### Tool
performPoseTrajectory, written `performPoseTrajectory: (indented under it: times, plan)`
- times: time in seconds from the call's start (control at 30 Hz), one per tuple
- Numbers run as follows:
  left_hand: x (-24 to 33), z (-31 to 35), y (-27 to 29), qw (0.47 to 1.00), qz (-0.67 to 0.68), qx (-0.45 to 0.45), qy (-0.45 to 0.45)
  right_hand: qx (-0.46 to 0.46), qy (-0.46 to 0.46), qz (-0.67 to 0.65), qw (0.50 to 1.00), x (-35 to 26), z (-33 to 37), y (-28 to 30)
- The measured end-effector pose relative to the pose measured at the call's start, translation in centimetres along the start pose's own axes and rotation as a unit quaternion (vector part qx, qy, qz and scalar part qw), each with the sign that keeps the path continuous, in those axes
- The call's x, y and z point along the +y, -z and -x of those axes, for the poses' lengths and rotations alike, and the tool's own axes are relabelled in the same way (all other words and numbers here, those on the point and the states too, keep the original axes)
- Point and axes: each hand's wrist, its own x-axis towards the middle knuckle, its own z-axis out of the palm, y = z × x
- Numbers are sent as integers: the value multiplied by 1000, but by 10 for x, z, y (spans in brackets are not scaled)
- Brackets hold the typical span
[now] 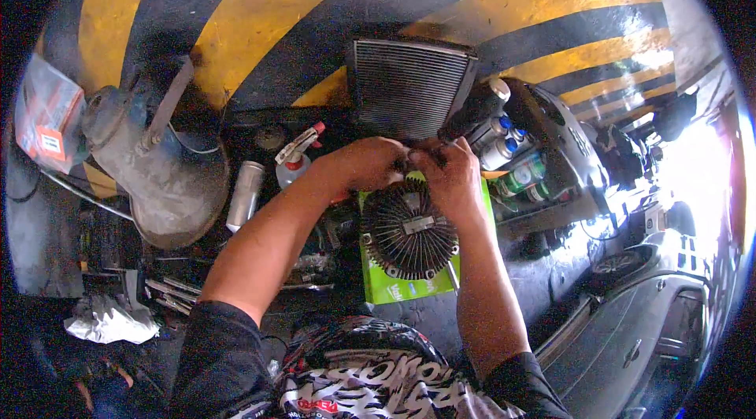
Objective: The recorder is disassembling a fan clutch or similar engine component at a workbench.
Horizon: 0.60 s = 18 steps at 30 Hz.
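Observation:
Both my hands meet just beyond a round, finned metal fan clutch (pixel 410 231), which lies on a bright green box (pixel 386 290). My left hand (pixel 378 163) is closed, its fingertips drawn together close to those of the other hand. My right hand (pixel 452 175) is also closed, with bent fingers. Whatever is pinched between them is too small and dark to name. The wrist of the right hand is beside the clutch's right edge. A thin metal rod (pixel 453 277) shows along the clutch's lower right side.
A radiator core (pixel 411 84) leans against the striped wall beyond my hands. Left of my arm are a spray bottle (pixel 295 167), a spray can (pixel 246 194) and a large dusty metal housing (pixel 177 190). At right, an open dark container (pixel 555 206) holds several bottles. A grey car (pixel 622 340) stands farther right.

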Motion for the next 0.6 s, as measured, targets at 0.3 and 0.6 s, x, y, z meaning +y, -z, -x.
performPoseTrajectory:
  times: [0.3, 0.6]
  plan:
    - [-31, -3, -17, 997, 46, -43, -48, 13, -58, -110, 992, -1, 8, 2]
    - [-22, -2, -8, 996, 34, -75, -20, 45, -25, -87, 995, 0, 7, -2]
